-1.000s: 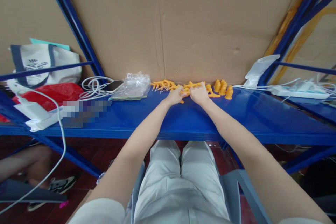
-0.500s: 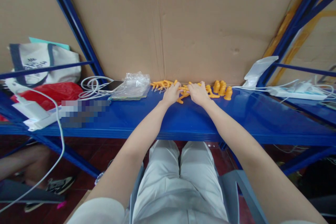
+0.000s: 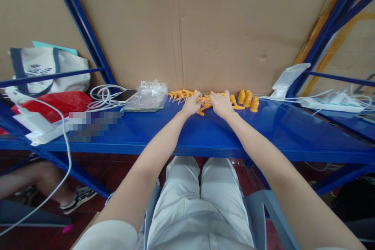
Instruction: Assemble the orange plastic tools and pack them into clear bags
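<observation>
Small orange plastic pieces lie in a row along the back of the blue shelf, against the cardboard. My left hand rests on the shelf with its fingers curled on one of these pieces. My right hand sits close beside it, fingers bent over more orange pieces. One long orange piece lies between the two hands. To the right stand a few orange cone-shaped parts, upright and apart from my right hand.
A crumpled clear plastic bag, a phone and a coiled white cable lie left of the pieces. Farther left are a white charger block, a red bag and a tote bag. A white power strip is at the right. Another person's leg and shoe are below left.
My left hand shifted slightly left and back, and a long orange piece now shows between the hands. The other person's foot below left moved to the right.
</observation>
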### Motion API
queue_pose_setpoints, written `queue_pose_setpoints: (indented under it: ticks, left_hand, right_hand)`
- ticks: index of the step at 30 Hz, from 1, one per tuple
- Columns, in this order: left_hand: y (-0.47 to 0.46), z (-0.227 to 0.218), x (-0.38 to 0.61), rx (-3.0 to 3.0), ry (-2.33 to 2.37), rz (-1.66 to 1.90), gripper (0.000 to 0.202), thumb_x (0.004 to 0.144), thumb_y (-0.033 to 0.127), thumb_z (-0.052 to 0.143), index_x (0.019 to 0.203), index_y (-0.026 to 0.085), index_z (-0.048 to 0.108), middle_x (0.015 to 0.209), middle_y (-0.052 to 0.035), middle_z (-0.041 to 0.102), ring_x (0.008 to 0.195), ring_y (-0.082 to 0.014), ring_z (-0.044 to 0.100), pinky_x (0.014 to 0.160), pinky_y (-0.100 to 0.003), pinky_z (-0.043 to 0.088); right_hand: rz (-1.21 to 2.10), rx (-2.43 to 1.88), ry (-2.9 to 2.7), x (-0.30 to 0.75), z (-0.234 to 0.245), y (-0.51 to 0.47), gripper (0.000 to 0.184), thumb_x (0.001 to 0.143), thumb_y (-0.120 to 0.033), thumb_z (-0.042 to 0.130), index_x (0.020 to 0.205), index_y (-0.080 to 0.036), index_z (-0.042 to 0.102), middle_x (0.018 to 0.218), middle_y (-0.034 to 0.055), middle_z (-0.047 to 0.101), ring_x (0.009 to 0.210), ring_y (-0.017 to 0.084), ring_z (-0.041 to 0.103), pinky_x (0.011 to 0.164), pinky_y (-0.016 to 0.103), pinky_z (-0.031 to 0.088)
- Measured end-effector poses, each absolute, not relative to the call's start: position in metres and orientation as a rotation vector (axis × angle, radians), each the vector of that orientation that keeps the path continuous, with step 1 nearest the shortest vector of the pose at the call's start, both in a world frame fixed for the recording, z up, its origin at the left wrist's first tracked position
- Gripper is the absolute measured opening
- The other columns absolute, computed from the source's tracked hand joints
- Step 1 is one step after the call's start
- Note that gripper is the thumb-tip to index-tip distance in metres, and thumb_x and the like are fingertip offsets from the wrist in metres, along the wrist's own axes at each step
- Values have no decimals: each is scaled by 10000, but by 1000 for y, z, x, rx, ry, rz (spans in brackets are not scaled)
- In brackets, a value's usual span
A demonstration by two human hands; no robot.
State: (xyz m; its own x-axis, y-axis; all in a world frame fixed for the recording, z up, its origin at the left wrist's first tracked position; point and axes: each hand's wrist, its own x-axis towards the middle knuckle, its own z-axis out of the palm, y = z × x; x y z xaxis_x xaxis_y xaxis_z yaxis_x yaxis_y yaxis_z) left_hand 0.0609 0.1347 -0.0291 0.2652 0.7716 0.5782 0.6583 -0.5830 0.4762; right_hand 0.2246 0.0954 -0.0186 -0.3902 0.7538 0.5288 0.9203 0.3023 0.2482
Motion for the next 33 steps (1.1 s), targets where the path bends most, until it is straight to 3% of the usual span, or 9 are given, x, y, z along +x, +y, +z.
queue_pose_setpoints:
  ticks: [9,17,22,26,33]
  left_hand:
    - [127,-19,63,2270,1459,1176,68,813,234,629,863,204,593,873,-32,661,922,-237,625,881,-356,478]
    - [120,-11,62,2153,1483,1145,119,767,223,643,743,209,527,763,-1,633,847,-214,608,795,-318,466]
    - [118,-12,63,2029,1482,1111,108,800,231,630,762,202,533,745,-3,615,798,-205,613,757,-310,470]
    - [119,-16,62,2271,1489,1182,59,825,230,640,842,189,601,821,-43,657,884,-238,636,827,-330,475]
    - [115,-17,57,2714,1486,1153,186,956,247,529,1102,183,624,1128,-125,671,1084,-274,628,925,-355,462]
  right_hand:
    - [-813,-1466,-2268,223,-22,99,347,1006,-181,325,1179,-101,615,1188,220,685,1060,316,590,1053,552,226]
    - [-829,-1464,-2285,220,-22,99,346,1011,-198,342,1166,-95,634,1097,208,711,1023,311,606,1036,545,241]
    - [-823,-1431,-2314,221,-23,101,349,1009,-168,325,1152,-115,640,1055,186,722,1017,307,617,1029,532,245]
    - [-801,-1387,-2307,227,-24,104,353,1023,-222,336,1178,-107,632,1113,202,713,1057,315,616,1035,521,242]
    - [-621,-1338,-2248,234,-26,107,435,1030,-220,302,1377,-83,526,1320,216,644,1199,316,573,1077,504,217]
